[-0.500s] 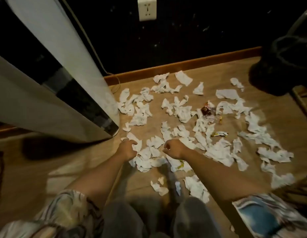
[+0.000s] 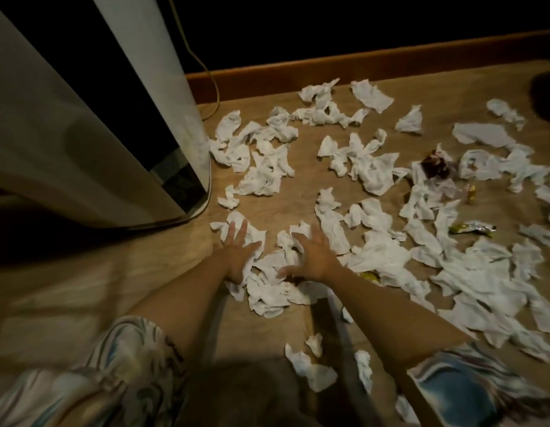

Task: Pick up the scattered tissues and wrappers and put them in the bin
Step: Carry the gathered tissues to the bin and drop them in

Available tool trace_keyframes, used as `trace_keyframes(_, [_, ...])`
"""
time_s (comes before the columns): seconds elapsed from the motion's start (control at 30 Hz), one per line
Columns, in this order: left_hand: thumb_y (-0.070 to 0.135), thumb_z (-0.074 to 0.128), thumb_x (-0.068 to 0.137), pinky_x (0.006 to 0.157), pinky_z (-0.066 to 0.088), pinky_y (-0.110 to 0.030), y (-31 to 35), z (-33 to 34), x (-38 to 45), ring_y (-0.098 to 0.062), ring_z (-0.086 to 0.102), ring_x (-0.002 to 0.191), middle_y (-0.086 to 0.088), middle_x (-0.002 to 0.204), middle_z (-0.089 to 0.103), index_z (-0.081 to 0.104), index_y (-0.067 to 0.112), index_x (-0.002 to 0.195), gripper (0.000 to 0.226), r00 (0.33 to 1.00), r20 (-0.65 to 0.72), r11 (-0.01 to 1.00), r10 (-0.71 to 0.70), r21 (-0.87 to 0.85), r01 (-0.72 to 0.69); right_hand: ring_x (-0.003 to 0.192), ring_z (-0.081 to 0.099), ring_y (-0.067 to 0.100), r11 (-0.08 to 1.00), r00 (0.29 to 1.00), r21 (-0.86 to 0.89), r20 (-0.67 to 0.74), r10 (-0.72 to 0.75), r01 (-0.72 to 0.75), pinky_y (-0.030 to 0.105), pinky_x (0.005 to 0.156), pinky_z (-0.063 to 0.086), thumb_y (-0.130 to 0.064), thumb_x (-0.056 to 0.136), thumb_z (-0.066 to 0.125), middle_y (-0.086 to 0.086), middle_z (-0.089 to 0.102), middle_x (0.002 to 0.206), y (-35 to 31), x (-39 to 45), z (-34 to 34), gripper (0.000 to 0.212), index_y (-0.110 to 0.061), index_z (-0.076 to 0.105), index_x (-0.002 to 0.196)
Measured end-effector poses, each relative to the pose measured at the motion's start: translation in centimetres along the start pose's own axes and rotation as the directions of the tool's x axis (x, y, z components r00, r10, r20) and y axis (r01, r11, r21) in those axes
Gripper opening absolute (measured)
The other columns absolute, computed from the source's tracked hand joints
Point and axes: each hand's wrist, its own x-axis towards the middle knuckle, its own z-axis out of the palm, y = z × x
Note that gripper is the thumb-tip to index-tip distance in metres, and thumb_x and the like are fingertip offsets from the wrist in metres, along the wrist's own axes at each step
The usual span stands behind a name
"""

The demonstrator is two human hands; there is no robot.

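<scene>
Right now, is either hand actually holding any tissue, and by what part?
Nothing is held. The left hand lies open, fingers spread, on a tissue; the right hand is open over the pile of tissues, not gripping.

Half a second ago: both hands balled into fists on the near tissues. Now: left hand (image 2: 238, 251) opened flat, fingers (image 2: 243, 231) spread wide, pressed on a white tissue (image 2: 252, 234). Right hand (image 2: 312, 257) opened too, fingers curled like a claw over the crumpled pile of tissues (image 2: 280, 288). Hands moved a little apart. View dropped lower and closer to the floor (image 2: 113, 288): wall socket gone from sight, dark shape at far right now mostly cut off.
</scene>
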Motion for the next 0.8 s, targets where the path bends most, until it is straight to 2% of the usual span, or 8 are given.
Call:
trace_keyframes(0.1, [0.022,0.075,0.072,0.114,0.002,-0.063,-1.2,2.5,0.8,-0.035,-0.029,0.143,-0.005,0.157,-0.030,0.000,0.038,0.152,0.110,0.997,-0.080,0.995,0.021,-0.092,-0.028,0.146,-0.015,0.038,0.997,1.000,-0.074,0.013,-0.028,0.029,0.060,0.114,0.007,-0.078,0.063,0.064,0.008,-0.016,0.160,-0.8,0.8,1.9,0.110,-0.038,0.013,0.151])
trace_keyframes(0.17, [0.020,0.066,0.078,0.118,0.014,-0.054,-1.9,4.3,0.9,-0.034,0.000,0.149,-0.008,0.162,0.000,0.017,0.031,0.151,0.088,0.965,-0.259,0.969,0.045,-0.222,-0.105,0.147,-0.004,0.036,0.984,0.997,-0.174,-0.057,-0.058,0.047,0.056,0.115,0.008,-0.076,0.069,0.060,0.009,-0.002,0.161,-1.5,1.2,3.8,0.099,-0.035,0.020,0.149])
trace_keyframes(0.23, [0.012,0.059,0.079,0.111,0.033,-0.045,-2.2,5.8,0.8,-0.036,0.034,0.135,-0.014,0.147,0.036,0.043,0.021,0.140,0.064,0.872,-0.489,0.930,0.006,-0.317,-0.184,0.141,0.015,0.035,0.971,0.972,-0.235,-0.217,-0.089,0.036,0.049,0.112,0.020,-0.057,0.082,0.060,0.012,0.019,0.155,-2.2,1.4,5.8,0.073,-0.028,0.033,0.144])
trace_keyframes(0.33, [0.005,0.054,0.081,0.095,0.040,-0.035,-2.3,7.0,0.5,-0.034,0.048,0.110,-0.017,0.113,0.055,0.064,0.007,0.113,0.033,0.764,-0.635,0.889,-0.113,-0.408,-0.208,0.124,0.034,0.032,0.987,0.916,-0.133,-0.379,-0.132,0.087,0.039,0.101,0.038,-0.018,0.088,0.058,0.015,0.038,0.137,-3.1,1.3,7.6,0.044,-0.015,0.050,0.131])
trace_keyframes(0.47, [0.014,0.040,0.086,0.083,0.041,-0.037,-2.4,7.2,-0.3,-0.039,0.056,0.093,-0.025,0.097,0.060,0.065,-0.001,0.092,0.031,0.752,-0.623,0.859,-0.218,-0.487,-0.155,0.102,0.054,0.031,0.974,0.926,0.211,-0.377,-0.001,0.086,0.026,0.078,0.041,-0.007,0.089,0.052,0.008,0.047,0.114,-3.3,1.2,6.7,0.026,-0.010,0.055,0.114])
trace_keyframes(0.57, [0.022,0.038,0.086,0.079,0.045,-0.035,-2.3,7.6,-1.9,-0.037,0.061,0.088,-0.023,0.095,0.065,0.065,-0.001,0.091,0.036,0.728,-0.598,0.800,-0.336,-0.589,-0.115,0.095,0.060,0.033,0.968,0.923,0.230,-0.386,-0.004,0.101,0.032,0.076,0.046,-0.017,0.091,0.054,0.016,0.054,0.117,-3.6,1.0,4.1,0.035,-0.013,0.048,0.125])
trace_keyframes(0.67, [0.039,0.044,0.076,0.062,0.038,-0.028,-1.7,7.6,-3.4,-0.026,0.054,0.065,-0.008,0.063,0.054,0.050,0.011,0.063,0.031,0.744,-0.531,0.716,-0.407,-0.691,-0.102,0.104,0.060,0.030,0.964,0.900,0.235,-0.436,-0.012,0.127,0.033,0.083,0.046,-0.024,0.092,0.055,0.016,0.062,0.118,-3.8,0.5,1.1,0.041,-0.009,0.051,0.130])
trace_keyframes(0.8, [0.059,0.072,0.068,0.061,0.039,-0.026,-0.5,5.3,-3.9,-0.019,0.055,0.065,-0.004,0.064,0.057,0.060,0.014,0.066,0.047,0.694,-0.525,0.690,-0.493,-0.721,-0.055,0.060,0.051,0.015,0.900,0.859,0.412,-0.503,0.096,0.141,0.028,0.057,0.039,-0.038,0.094,0.055,0.002,0.054,0.063,-4.7,-1.0,-1.6,0.038,-0.014,0.053,0.065])
